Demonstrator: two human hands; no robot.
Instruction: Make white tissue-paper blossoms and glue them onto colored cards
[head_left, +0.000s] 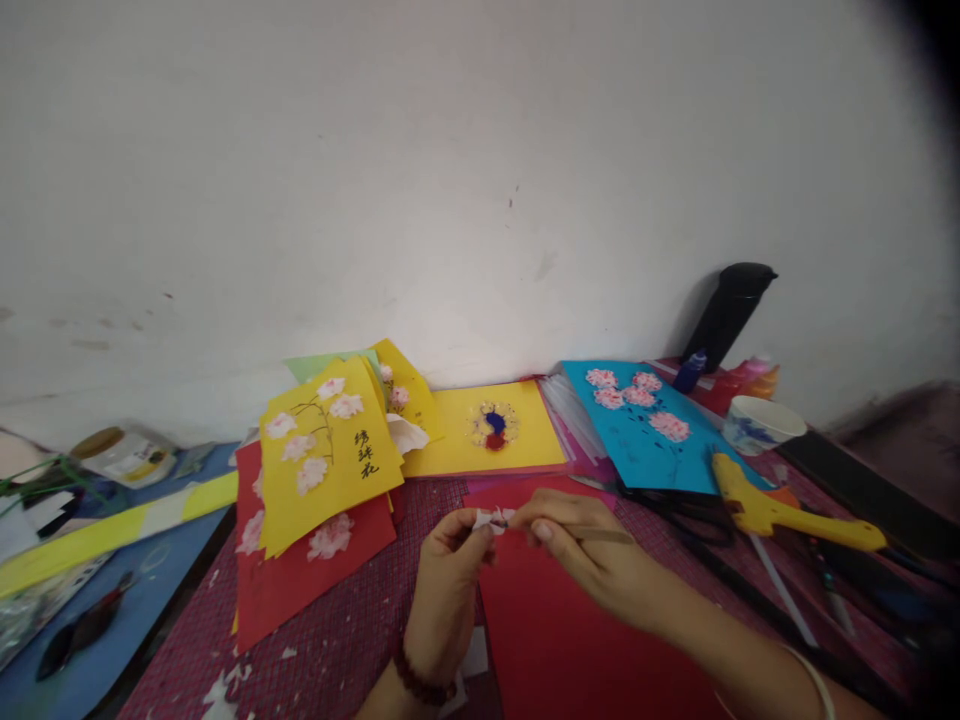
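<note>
Red flat paper sheet (592, 640) under the hands: could get spotted or nudged askew if the tool tip drips or a forearm drags. Yellow rectangular paper sheet with a blue-and-red paint patch (532, 430) just beyond: smear risk if a knuckle brushes it and the paint is wet; can't tell. Small white-and-pink crumpled scrap of thin paper (487, 519), held above the near sheet's far-left corner: may tear or slip, from pinching or poking too hard; looks flimsy.

Hands: right hand (589, 550) closed, fingers curled around a thin tan wooden-looking stick (606, 534), maybe a brush, its tip pointing at the scrap. Left hand (448, 570) nearly closed, thumb and index pinching the scrap; other fingers curled. Fingertips of both hands almost meet; whether the right index touches the scrap, can't tell.
</note>
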